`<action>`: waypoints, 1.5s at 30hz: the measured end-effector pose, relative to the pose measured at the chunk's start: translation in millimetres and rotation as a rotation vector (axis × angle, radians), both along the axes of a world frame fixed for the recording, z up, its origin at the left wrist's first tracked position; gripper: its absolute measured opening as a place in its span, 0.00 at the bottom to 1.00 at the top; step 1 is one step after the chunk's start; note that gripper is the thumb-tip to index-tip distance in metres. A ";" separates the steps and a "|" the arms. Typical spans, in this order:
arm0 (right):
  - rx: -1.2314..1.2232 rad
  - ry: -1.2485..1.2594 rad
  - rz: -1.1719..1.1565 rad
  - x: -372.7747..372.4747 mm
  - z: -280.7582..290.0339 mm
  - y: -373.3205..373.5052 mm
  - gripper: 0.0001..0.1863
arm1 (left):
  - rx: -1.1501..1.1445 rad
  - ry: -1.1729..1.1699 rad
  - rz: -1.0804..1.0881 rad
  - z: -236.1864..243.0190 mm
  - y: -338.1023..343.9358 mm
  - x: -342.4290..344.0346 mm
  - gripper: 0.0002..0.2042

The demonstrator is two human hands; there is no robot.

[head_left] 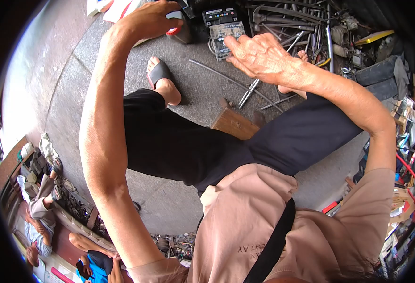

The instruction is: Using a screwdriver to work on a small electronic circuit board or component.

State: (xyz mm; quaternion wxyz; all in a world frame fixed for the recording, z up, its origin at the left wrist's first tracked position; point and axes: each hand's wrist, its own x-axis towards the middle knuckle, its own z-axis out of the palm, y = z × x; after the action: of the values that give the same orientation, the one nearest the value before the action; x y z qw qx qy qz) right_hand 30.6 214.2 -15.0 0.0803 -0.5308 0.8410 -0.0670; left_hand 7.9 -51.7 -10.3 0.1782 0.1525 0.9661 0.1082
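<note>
your right hand [259, 57] is the nearer one to the grimy, flat box [219, 34] at the upper centre of the frame. the box lies up and to the left of your knuckles, its longer side seeming to run up and down the frame, while your fingers come in from its right and overlap its lower part. finger and thumb stand apart there; i cannot tell whether they hold the box or only pass above it. your left hand [154, 20], farther left along the top, has its fingers curved beside the red cap [173, 31] of a dark bottle [184, 34]; whether it grips anything, i cannot tell. just above the box sits a black battery [220, 17], and metal tools [290, 19] heap up to the right.
</note>
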 end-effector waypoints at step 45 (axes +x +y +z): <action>-0.024 -0.045 0.137 -1.7 4.8 7.2 0.13 | -0.022 -0.199 0.120 46.8 29.2 -1.3 0.19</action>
State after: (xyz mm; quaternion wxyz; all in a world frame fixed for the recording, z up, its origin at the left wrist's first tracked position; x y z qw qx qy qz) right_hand 28.9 221.4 -10.2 0.0972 -0.5864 0.7998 -0.0836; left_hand 6.6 -22.5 36.5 0.2683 0.0810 0.9520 0.1228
